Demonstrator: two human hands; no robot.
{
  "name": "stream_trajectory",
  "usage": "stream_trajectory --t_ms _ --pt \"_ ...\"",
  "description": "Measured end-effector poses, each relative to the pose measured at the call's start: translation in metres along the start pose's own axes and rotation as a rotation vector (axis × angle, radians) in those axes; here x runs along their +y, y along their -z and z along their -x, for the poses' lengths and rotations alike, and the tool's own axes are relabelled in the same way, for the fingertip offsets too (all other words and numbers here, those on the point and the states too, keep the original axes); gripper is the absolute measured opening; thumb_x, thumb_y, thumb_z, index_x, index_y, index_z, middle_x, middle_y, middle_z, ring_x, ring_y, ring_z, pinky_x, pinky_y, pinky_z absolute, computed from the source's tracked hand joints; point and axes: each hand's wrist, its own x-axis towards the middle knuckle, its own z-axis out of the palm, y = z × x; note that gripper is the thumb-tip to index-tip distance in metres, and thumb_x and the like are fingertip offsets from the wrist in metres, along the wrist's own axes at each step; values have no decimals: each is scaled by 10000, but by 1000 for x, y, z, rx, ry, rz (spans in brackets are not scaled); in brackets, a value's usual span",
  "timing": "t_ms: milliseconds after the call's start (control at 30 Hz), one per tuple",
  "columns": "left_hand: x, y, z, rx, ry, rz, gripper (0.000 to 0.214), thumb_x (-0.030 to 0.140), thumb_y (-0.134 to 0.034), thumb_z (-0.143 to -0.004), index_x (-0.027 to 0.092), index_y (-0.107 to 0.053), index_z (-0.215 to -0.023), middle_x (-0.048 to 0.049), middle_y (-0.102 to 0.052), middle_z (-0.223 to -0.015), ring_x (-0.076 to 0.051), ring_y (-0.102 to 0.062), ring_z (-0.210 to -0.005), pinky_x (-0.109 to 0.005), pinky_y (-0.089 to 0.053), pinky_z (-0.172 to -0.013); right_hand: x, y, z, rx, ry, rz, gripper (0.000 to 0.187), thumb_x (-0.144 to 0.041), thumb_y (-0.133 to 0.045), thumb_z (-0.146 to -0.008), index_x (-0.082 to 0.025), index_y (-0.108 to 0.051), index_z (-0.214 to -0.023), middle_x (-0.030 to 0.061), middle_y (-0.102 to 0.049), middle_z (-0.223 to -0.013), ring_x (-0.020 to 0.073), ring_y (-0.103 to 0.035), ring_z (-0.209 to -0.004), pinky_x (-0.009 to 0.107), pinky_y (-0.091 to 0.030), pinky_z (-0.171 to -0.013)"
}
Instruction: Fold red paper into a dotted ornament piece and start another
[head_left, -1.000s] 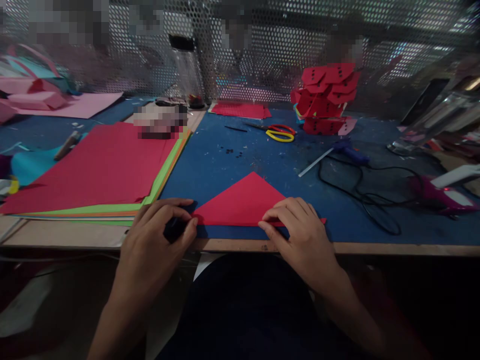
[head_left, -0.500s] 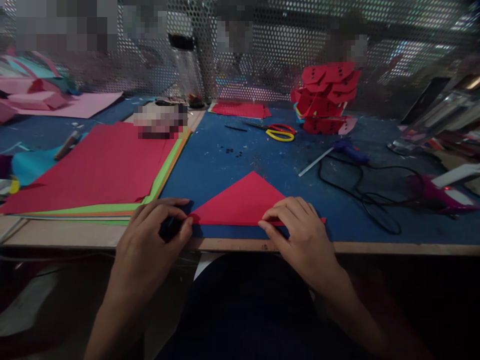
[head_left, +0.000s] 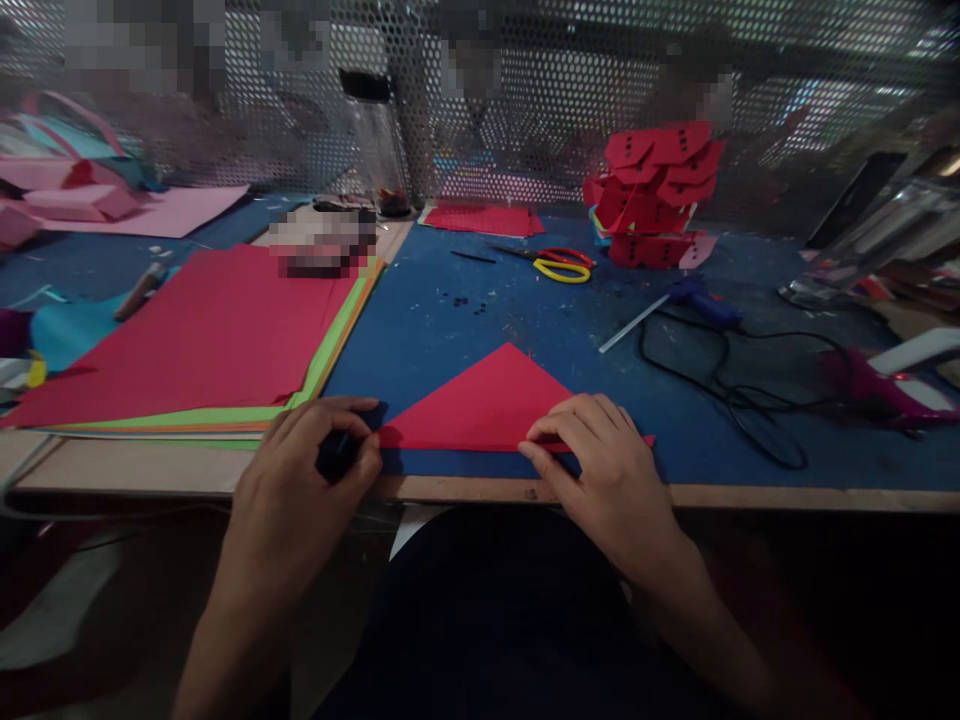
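Observation:
A red sheet of paper (head_left: 480, 405), folded into a triangle, lies on the blue tabletop close to the front edge, its peak pointing away from me. A narrow folded strip runs along its near side. My left hand (head_left: 304, 465) pinches the left corner between thumb and forefinger. My right hand (head_left: 596, 450) is closed on the near edge, right of the middle, thumb in front and fingers over the top. The right corner of the paper pokes out beyond that hand, and part of the right side is hidden beneath it.
Left lies a stack of coloured paper (head_left: 187, 330), red on top. Beyond the triangle are scissors (head_left: 562, 265) and red cut-paper pieces (head_left: 652, 190). A glue gun (head_left: 701, 302) with a looped black cord lies right. A glass bottle (head_left: 379, 145) stands before the perforated metal screen (head_left: 525, 130).
Both hands keep their grip on the folded paper with almost no movement. The whole view has shifted very slightly.

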Motion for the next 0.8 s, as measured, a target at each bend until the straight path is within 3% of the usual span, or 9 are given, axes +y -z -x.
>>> stream_trajectory --t_ms 400,533,600,800 --pt "-4 -2 2 45 60 46 179 175 -558 -920 276 -634 -1047 8 -727 -1210 -235 -674 -1133 -433 -500 -1009 1 -1 0 0 3 -5 70 -276 -627 -1008 -220 -654 -976 35 -677 -1004 229 -598 -990 393 -421 -889" --pt "10 -3 7 203 -6 91 201 129 -542 -934 248 -653 -1052 -20 -714 -1199 -230 -653 -1175 -420 -481 -1052 0 0 0 -6 2 -6 70 -281 -626 -1009 -222 -652 -980 36 -675 -1005 231 -593 -990 397 -418 -889" --pt "21 -4 9 210 -78 136 173 162 -547 -967 252 -664 -1058 -26 -710 -1167 -233 -645 -1169 -408 -498 -1016 0 1 0 -12 -4 -5 75 -287 -626 -1010 -223 -650 -978 35 -673 -1007 232 -590 -993 400 -414 -893" --pt "37 -19 2 -76 -347 139 133 256 -613 -985 278 -678 -1100 -16 -702 -1071 -234 -625 -1055 -400 -489 -922 1 -1 -1 -18 -9 6 85 -300 -633 -1009 -222 -650 -980 27 -668 -1011 225 -577 -997 394 -405 -889"
